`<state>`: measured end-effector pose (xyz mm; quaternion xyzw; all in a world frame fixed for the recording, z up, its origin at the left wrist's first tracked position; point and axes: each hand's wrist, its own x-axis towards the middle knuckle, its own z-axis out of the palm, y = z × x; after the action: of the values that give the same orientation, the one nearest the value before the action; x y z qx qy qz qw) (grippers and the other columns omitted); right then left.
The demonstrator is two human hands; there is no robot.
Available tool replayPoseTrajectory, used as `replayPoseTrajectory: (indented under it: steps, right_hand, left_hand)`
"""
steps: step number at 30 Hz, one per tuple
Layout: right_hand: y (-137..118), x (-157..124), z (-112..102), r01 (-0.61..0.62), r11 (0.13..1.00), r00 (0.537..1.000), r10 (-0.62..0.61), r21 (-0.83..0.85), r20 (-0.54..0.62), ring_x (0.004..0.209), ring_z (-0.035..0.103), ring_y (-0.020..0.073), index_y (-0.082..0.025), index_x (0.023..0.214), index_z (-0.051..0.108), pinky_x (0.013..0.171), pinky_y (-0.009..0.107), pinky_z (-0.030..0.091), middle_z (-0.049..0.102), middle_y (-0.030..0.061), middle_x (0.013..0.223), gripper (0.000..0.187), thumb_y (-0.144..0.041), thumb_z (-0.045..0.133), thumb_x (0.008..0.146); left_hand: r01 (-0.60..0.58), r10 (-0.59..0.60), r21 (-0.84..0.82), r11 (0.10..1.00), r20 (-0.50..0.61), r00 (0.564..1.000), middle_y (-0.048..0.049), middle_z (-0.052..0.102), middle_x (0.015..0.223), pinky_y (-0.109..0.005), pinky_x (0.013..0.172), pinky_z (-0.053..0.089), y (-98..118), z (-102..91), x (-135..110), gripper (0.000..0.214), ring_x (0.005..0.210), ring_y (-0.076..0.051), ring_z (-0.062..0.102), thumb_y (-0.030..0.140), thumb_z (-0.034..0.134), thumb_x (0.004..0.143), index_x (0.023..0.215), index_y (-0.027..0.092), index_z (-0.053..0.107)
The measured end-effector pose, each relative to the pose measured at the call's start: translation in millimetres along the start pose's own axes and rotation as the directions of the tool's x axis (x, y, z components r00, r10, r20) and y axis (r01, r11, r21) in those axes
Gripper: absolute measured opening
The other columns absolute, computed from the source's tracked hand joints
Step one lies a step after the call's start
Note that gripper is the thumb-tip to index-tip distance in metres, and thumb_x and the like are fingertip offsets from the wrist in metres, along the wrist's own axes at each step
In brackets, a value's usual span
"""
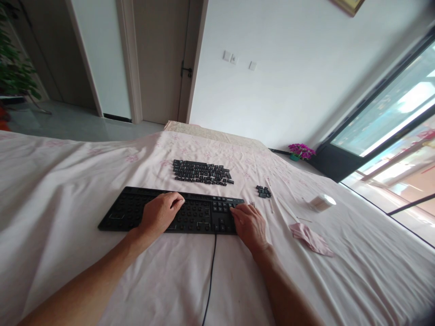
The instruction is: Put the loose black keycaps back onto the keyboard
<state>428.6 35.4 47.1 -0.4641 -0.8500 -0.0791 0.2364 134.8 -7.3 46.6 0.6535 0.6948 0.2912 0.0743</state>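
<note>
A black keyboard (190, 217) lies across the bedspread, with most keycaps off its main block and bare switch posts showing. Some caps remain on the right-hand section. My left hand (159, 210) is closed above the middle of the board, thumb and fingers pressed together; whatever they pinch is too small to make out. At the keyboard's right end, my right hand (250, 224) curls around the edge, its thumb near the keys there. Beyond the board, loose black keycaps (202, 173) lie in rows. A smaller cluster of keycaps (263, 191) sits farther right.
A black cable (211, 276) runs from the keyboard toward me. On the right are a white round container (322, 202) on its side, a pink cloth (311, 239) and thin white sticks (271, 199). The bedspread (163, 280) is wrinkled.
</note>
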Motion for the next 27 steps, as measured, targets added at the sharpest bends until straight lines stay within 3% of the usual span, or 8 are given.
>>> replayPoseTrajectory:
  steps: [16, 22, 27]
  right_hand:
    - [-5.9, 0.6, 1.0, 0.021, 1.000, 0.999, -0.021, 0.009, -0.030, 0.086, 0.057, 0.0183, -0.021, 0.096, 0.074, 0.079, 0.031, 0.041, 0.066, 0.0050, 0.092, 0.023, -0.013, 0.055, 0.087]
    - [-7.6, -0.7, 1.7, 0.006, 1.000, 1.000, -0.006, 0.025, 0.003, 0.091, 0.055, 0.0214, -0.019, 0.101, 0.074, 0.085, 0.035, 0.043, 0.064, 0.0064, 0.096, 0.038, -0.003, 0.052, 0.073]
    - [-7.5, -2.2, 3.3, 0.005, 0.999, 1.000, -0.006, 0.042, 0.014, 0.091, 0.055, 0.0224, -0.018, 0.102, 0.074, 0.084, 0.037, 0.044, 0.064, 0.0072, 0.095, 0.040, -0.003, 0.050, 0.073]
  left_hand:
    - [-0.024, 0.024, 0.016, 1.000, -0.024, 0.999, 0.0014, 0.073, 0.091, -0.025, 0.070, 0.041, -0.5, 2.0, -0.8, 0.021, 0.086, -0.017, 0.065, 0.036, 0.048, 0.091, 0.087, 0.026, 0.067]
    - [-0.017, 0.018, 0.019, 1.000, -0.025, 1.000, 0.0019, 0.073, 0.092, -0.025, 0.070, 0.041, -0.2, 1.0, -1.1, 0.022, 0.087, -0.017, 0.066, 0.036, 0.048, 0.091, 0.088, 0.026, 0.067]
    - [-0.019, 0.019, 0.025, 1.000, -0.022, 1.000, 0.0020, 0.073, 0.092, -0.025, 0.070, 0.041, -0.1, 2.0, -0.1, 0.022, 0.087, -0.017, 0.066, 0.036, 0.048, 0.091, 0.089, 0.026, 0.067]
